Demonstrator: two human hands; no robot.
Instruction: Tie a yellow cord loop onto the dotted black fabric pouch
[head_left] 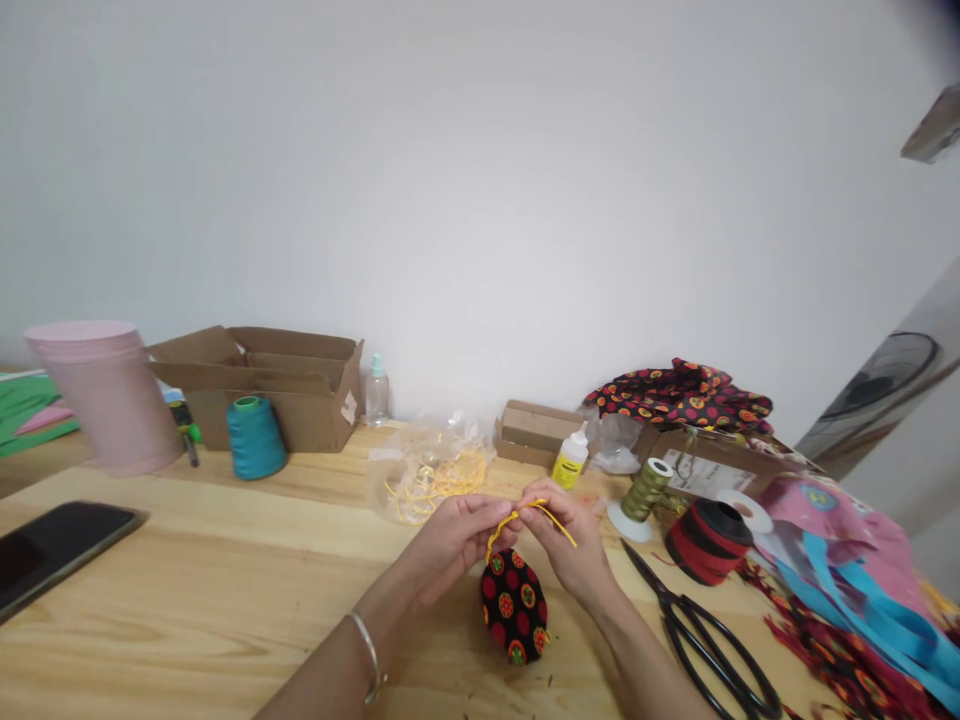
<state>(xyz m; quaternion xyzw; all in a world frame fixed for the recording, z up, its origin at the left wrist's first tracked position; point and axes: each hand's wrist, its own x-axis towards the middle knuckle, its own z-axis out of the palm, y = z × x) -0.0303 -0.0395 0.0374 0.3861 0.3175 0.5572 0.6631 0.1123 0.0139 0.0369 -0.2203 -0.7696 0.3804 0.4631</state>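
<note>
Both hands meet above the table, pinching a thin yellow cord [556,522]. My left hand [466,540] grips it with thumb and forefinger on the left. Close beside it, my right hand [566,540] pinches the same cord, and loose ends stick out past its fingers to the right. Below the hands is a small black fabric pouch [514,607] with red and orange flower-like dots. The cord runs down to the pouch's top. Whether the pouch hangs or rests on the table I cannot tell.
Black scissors [701,630] lie right of my right hand, near a red-and-black ribbon spool [709,540] and a green thread spool [649,490]. Behind are a glue bottle [571,460] and a plastic bag [431,470] of yellow cord. A phone [60,550] lies left.
</note>
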